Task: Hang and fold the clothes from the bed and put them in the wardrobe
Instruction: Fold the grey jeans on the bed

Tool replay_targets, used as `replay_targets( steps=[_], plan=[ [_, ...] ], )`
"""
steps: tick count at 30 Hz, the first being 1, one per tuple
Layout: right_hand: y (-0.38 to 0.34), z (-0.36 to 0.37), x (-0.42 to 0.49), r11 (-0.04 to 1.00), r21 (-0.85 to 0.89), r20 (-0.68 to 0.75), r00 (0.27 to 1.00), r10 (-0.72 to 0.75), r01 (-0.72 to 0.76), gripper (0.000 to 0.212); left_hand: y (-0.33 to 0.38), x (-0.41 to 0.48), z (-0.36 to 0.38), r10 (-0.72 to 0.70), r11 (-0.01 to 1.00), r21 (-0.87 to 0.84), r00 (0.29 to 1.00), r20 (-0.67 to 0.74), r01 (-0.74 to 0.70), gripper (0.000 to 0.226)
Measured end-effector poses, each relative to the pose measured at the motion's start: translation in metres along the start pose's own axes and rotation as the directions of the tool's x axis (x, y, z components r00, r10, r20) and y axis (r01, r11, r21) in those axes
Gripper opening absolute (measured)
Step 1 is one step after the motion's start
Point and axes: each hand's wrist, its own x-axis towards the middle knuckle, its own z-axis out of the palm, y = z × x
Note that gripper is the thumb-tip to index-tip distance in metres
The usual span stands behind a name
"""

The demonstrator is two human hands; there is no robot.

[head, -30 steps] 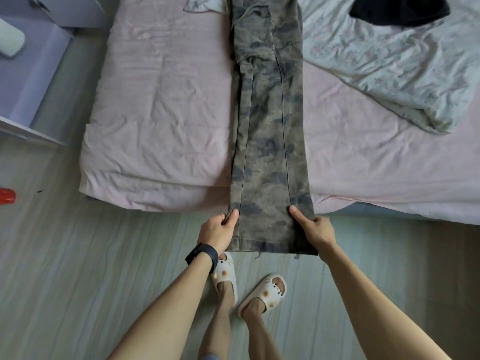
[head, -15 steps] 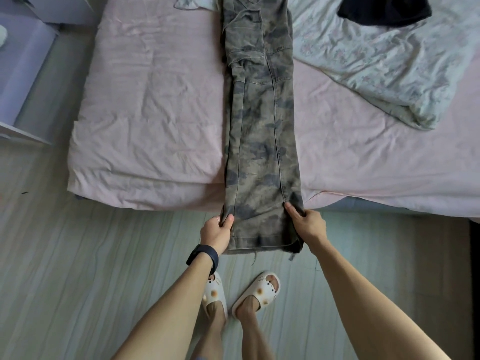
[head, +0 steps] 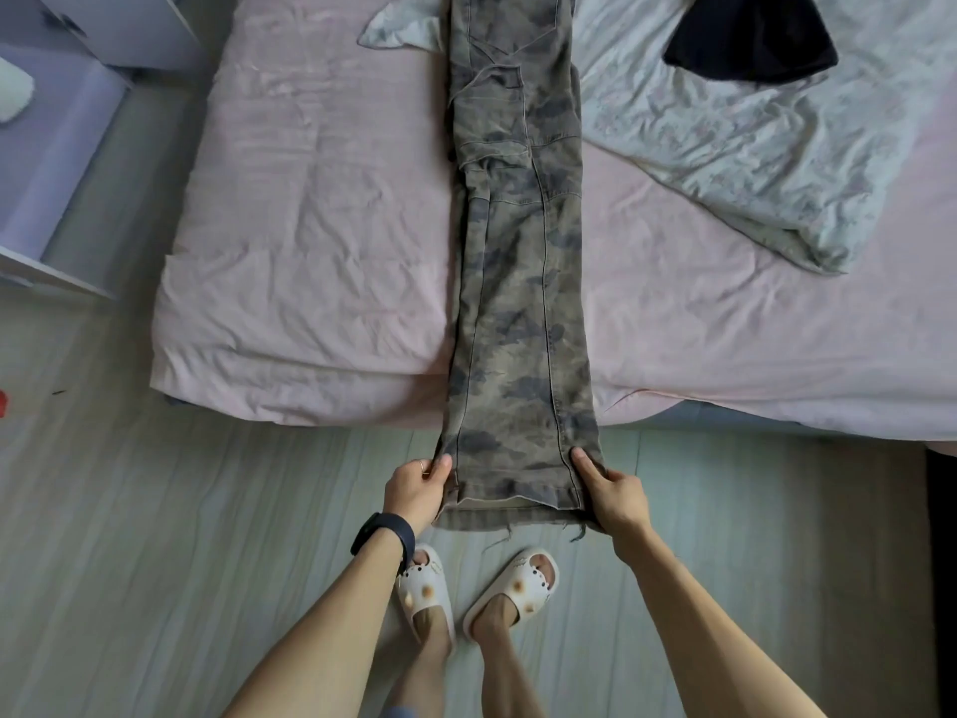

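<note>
**While both hands grip the cuffs, trousers (head: 518,277) lie stretched along the bed (head: 310,225)**

As the head view looks down, the camouflage trousers run straight up the middle of the pink sheet, folded lengthwise with one leg on the other. Their top passes out of view at the upper edge. The cuff end reaches past the bed's near edge and is held above the floor (head: 155,562).

The left hand (head: 414,489) pinches the left side of the cuffs, thumb on top and fingers curled beneath. It wears a ring on one finger and a dark band (head: 383,536) on the wrist. The right hand (head: 616,497) clasps the right side the same way, thumb pressed on the cloth and fingers tucked under. Two hems show between the hands, the lower one frayed with loose threads.

To the right of the trousers a pale crumpled quilt (head: 751,147) lies on the sheet, with a black garment (head: 751,38) on it near the top edge. A corner of pale cloth (head: 399,33) shows just left of the trousers near the top.

Below the hands, the person's feet stand on the floor in white slippers (head: 424,593). Pale furniture (head: 52,147) stands left of the bed, and a small red thing (head: 2,404) shows at the left edge.
</note>
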Motion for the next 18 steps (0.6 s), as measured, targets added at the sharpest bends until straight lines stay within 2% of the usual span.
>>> replay_targets(
  steps=[2, 3, 5, 7, 9, 11, 14, 16, 18],
  plan=[
    [0.007, 0.003, 0.001, 0.999, -0.004, 0.040, 0.998, 0.041, -0.041, 0.037, -0.006, -0.005, 0.000, -0.020, 0.997, 0.076, 0.999, -0.028, 0.022, 0.057],
    [0.009, 0.004, 0.002, 0.998, 0.047, 0.080, 0.996, 0.043, -0.047, 0.033, -0.008, -0.005, 0.000, -0.020, 0.997, 0.074, 0.999, -0.041, 0.023, 0.059],
    [0.014, 0.009, 0.001, 0.966, 0.248, 0.169, 0.985, 0.037, -0.079, 0.023, -0.011, -0.004, 0.001, -0.026, 0.999, 0.039, 0.999, -0.030, 0.028, 0.056],
    [0.020, 0.007, 0.000, 0.930, 0.351, 0.218, 0.975, 0.033, -0.110, 0.020, -0.014, 0.001, 0.005, -0.028, 1.000, -0.002, 1.000, 0.011, 0.028, 0.042],
    [0.024, 0.004, -0.003, 0.943, 0.324, 0.179, 0.984, 0.019, -0.077, 0.021, -0.017, 0.002, 0.006, -0.069, 0.986, -0.148, 0.997, 0.035, 0.073, 0.019],
    [0.025, 0.002, -0.006, 0.981, 0.196, 0.068, 0.998, -0.005, -0.009, 0.025, -0.017, -0.001, 0.005, -0.080, 0.969, -0.233, 0.996, 0.041, 0.087, 0.015],
    [0.015, 0.003, -0.014, 0.997, -0.044, -0.080, 0.995, -0.065, 0.061, 0.039, -0.012, -0.013, 0.001, -0.019, 0.994, -0.109, 0.999, -0.049, 0.013, 0.012],
    [0.009, 0.002, -0.023, 0.997, -0.067, -0.090, 0.995, -0.046, 0.040, 0.046, -0.010, -0.027, -0.003, 0.021, 1.000, -0.019, 0.995, -0.096, -0.023, 0.016],
    [0.005, -0.002, -0.036, 1.000, -0.022, -0.066, 0.998, 0.002, -0.003, 0.046, -0.008, -0.045, -0.007, 0.039, 0.999, -0.023, 0.995, -0.090, -0.042, 0.024]
  ],
)
